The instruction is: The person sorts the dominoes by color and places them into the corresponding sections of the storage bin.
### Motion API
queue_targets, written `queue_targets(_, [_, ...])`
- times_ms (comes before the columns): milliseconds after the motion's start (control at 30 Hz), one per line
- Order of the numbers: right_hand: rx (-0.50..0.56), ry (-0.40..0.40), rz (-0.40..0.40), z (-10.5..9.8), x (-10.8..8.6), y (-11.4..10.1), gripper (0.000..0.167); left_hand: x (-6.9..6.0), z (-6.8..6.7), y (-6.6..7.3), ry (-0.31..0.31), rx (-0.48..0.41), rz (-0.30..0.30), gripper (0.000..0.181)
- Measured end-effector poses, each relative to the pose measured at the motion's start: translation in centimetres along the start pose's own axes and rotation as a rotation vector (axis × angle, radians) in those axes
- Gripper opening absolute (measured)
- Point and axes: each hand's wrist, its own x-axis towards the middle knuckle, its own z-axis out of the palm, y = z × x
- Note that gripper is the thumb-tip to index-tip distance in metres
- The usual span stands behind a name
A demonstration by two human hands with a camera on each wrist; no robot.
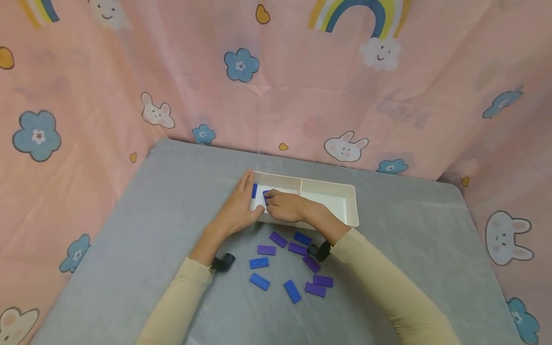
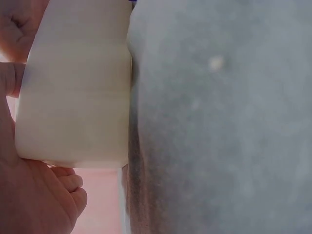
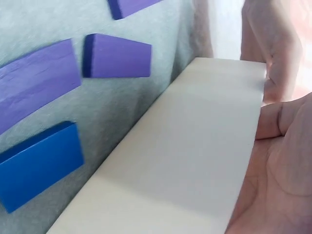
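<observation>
A white two-compartment box [image 1: 351, 206] stands on the table. My left hand [image 1: 237, 206] holds its left end, thumb over the near wall and fingers along the end wall. Inside the left compartment, my right hand [image 1: 286, 206] pinches a blue block [image 1: 265, 196], mostly covered by the fingers. Another blue block [image 1: 254, 190] lies against the left end wall, partly hidden by the left hand. The left wrist view shows the box's outer wall [image 2: 73, 107] with curled fingers beyond its end. In the right wrist view the near wall hides the right fingertips.
Several loose purple blocks [image 1: 266, 250] and blue blocks [image 1: 259, 281] lie scattered on the grey cloth-covered table [image 1: 142, 230] in front of the box. Some are close to the right wrist. A divider [image 1: 301, 187] splits the box. Behind the table hangs a pink patterned curtain [image 1: 284, 110].
</observation>
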Motion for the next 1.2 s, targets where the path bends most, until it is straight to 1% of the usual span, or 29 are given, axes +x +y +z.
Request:
queue_targets(133, [0.049,-0.006,0.020,-0.1,0.3,-0.1,0.059,0.0,0.2,0.0,-0.007,-0.009,0.010,0.098])
queue_targets(233, [0.080,0.001,0.001,-0.3,0.9,-0.3,0.061,0.0,-0.1,-0.1,0.008,0.000,0.008,0.097])
queue_targets(333, [0.142,0.013,-0.007,-0.6,1.6,-0.5,0.064,0.0,-0.5,-0.3,0.012,0.007,0.015,0.098])
queue_targets(467, [0.229,0.010,0.029,-0.7,1.7,-0.5,0.063,0.2,-0.3,-0.2,-0.003,-0.002,0.040,0.098])
queue_targets(533, [0.243,0.013,0.020,0.0,2.7,0.5,0.061,0.2,-0.2,-0.2,-0.001,-0.006,0.039,0.097])
queue_targets(567, [0.253,0.013,0.023,0.0,2.9,0.5,0.060,0.1,-0.1,-0.1,0.002,-0.006,0.041,0.097])
queue_targets(700, [0.250,0.025,0.033,0.6,3.6,0.6,0.056,-0.1,-0.1,-0.1,0.008,-0.004,0.049,0.097])
queue_targets(767, [0.228,0.021,0.056,0.1,2.8,-0.7,0.060,-0.2,-0.1,-0.1,0.011,-0.001,0.055,0.098])
queue_targets(933, [0.142,0.024,0.084,0.3,2.8,-1.5,0.065,-0.3,0.0,-0.2,0.006,-0.007,0.058,0.098])
queue_targets(1200, [0.139,0.070,0.081,0.6,3.0,-1.6,0.062,-0.2,-0.2,0.0,-0.001,-0.009,0.043,0.097])
